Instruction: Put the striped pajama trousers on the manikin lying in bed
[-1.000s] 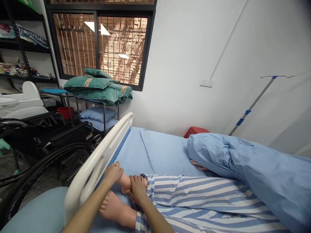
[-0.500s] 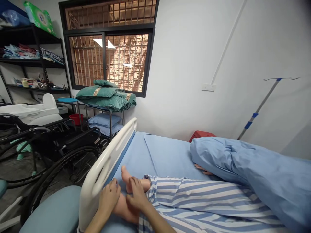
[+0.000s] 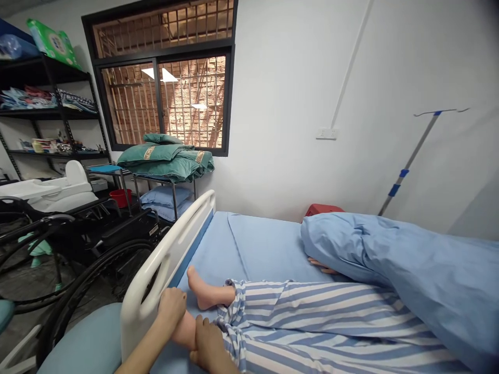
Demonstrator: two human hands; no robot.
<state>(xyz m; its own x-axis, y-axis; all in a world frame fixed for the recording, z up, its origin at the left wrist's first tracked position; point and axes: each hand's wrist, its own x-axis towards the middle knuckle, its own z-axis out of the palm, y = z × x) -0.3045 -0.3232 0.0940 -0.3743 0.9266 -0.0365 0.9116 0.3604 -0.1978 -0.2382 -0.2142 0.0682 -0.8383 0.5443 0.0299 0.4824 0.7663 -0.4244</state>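
Observation:
Two bare feet stick out of blue-and-white striped trousers point(image 3: 312, 301) on the bed; whether they belong to a person or a manikin I cannot tell. My left hand point(image 3: 171, 309) is closed around the toe end of the near foot point(image 3: 184, 331). Its ankle is gripped by my right hand point(image 3: 210, 344), close to the trouser cuff. The far foot point(image 3: 200, 290) lies untouched on the blue sheet point(image 3: 261, 241), toes pointing up. A blue quilt point(image 3: 390, 259) covers the upper body, and fingers point(image 3: 322, 265) show from under its edge.
A white bed end board point(image 3: 146, 275) stands left of my hands. Beyond it are a black wheelchair point(image 3: 109, 244), a trolley with green cushions point(image 3: 167, 158) and black shelves point(image 3: 47, 111). A drip pole point(image 3: 409, 158) rises at the right, near a red box point(image 3: 322, 209).
My right hand has left the far foot's ankle and now grips the near ankle. My left hand has closed on the near foot's toe end. The view has shifted slightly.

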